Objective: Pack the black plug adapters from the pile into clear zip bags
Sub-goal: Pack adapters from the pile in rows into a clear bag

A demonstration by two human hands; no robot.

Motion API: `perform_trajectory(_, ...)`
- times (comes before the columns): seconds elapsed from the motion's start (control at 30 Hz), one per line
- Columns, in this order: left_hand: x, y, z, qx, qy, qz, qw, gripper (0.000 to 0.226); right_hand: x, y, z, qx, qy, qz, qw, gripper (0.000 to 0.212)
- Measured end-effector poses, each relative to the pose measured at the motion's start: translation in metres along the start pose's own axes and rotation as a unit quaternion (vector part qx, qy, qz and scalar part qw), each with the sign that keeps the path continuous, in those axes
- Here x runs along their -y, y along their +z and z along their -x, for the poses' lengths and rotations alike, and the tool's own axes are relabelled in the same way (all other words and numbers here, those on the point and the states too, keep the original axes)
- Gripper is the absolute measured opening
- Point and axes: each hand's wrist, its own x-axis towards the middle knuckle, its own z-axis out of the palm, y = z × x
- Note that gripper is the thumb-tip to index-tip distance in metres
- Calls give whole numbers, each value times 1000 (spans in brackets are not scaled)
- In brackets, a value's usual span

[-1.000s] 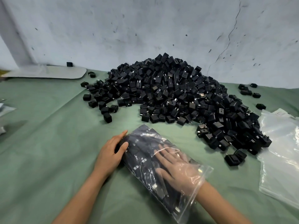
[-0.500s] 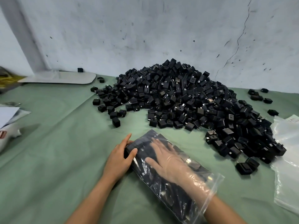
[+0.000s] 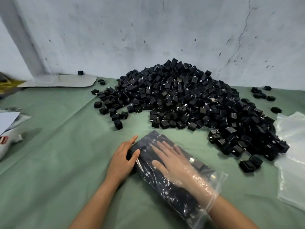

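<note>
A big pile of black plug adapters (image 3: 186, 98) lies on the green table cloth (image 3: 57, 154) against the wall. In front of it lies a clear zip bag (image 3: 166, 184) filled with black adapters, its mouth toward me. My right hand (image 3: 171, 159) is inside the bag up to the wrist, fingers spread flat on the adapters. From outside, my left hand (image 3: 123, 158) presses against the bag's far left end, thumb on top.
A stack of empty clear bags (image 3: 292, 156) lies at the right edge. Loose adapters (image 3: 262, 94) sit at the back right. A white flat board (image 3: 59, 80) lies at the back left, papers and a white object (image 3: 8, 129) at the left edge.
My right hand has slid deeper into the bag toward its closed end. The left hand stays pressed against that end. The camera view shifted left.
</note>
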Motion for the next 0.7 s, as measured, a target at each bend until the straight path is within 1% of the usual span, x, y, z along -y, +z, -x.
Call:
perform_trajectory(0.07,1,-1,0,0,1,6,1000,51,-5,0,18,-16,-10,-9,1000,70)
perform_trajectory(0.17,3,0,0,3,-21,24,1000,53,-15,-1,54,-18,-18,-16,1000,70)
perform_trajectory(0.2,3,0,-1,5,-26,28,999,53,-18,-3,67,-31,-21,-16,999,68)
perform_trajectory(0.27,4,2,-1,7,-33,35,999,53,-28,-4,99,-101,-36,26,994,59)
perform_trajectory(0.33,5,2,-1,6,-37,36,999,53,-40,0,132,-182,-58,73,979,48)
perform_trajectory(0.37,6,2,-1,6,-38,35,999,52,-47,5,149,-219,-80,54,971,44)
perform_trajectory(0.4,6,2,-2,4,-38,34,999,52,-53,9,163,-258,-90,12,962,39)
perform_trajectory(0.47,7,3,-2,3,-39,38,999,50,-66,11,184,-348,-52,-61,934,31)
perform_trajectory(0.53,8,4,-3,3,-41,42,998,49,-82,1,192,-395,21,-96,913,29)
perform_trajectory(0.6,10,5,-4,3,-44,45,998,47,-100,-12,188,-393,102,-87,910,24)
perform_trajectory(0.63,11,5,-4,3,-48,49,998,47,-112,-16,184,-370,137,-74,916,22)
perform_trajectory(0.67,11,5,-3,3,-51,50,997,46,-123,-18,178,-325,175,-67,927,31)
perform_trajectory(0.7,11,5,-3,2,-52,48,997,46,-132,-21,172,-261,200,-69,942,47)
